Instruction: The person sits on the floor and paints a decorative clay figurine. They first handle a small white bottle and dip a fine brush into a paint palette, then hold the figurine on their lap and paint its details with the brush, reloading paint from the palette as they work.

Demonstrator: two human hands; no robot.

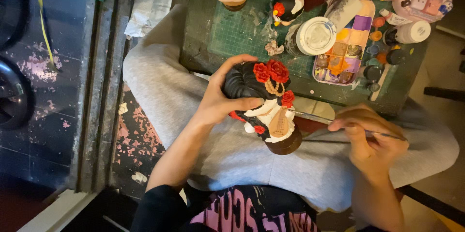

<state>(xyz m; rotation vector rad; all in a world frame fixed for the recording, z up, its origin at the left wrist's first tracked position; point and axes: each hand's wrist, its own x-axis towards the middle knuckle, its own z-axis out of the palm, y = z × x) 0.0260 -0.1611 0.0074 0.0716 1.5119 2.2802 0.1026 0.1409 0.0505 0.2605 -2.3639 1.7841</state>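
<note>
Paint-smeared, the green gridded counter (pixel 232 33) carries a speckled paint palette (pixel 345 43). Just below that palette, the left hand (pixel 219 97) wraps its grip around a glossy round-headed figurine (pixel 265 100) with red flowers; the right hand (pixel 370 137) pinches a thin brush (pixel 319 118) beside it.

This looks like a home craft corner for painting figurines. A paint-smeared green cutting mat (pixel 242 31) covers the low worktop (pixel 193 43), crowded with a paint palette (pixel 345 43), small paint bottles (pixel 411 32) and painted figurines (pixel 288 4). The floor (pixel 138 140) beside it is worn and flaking.
</note>
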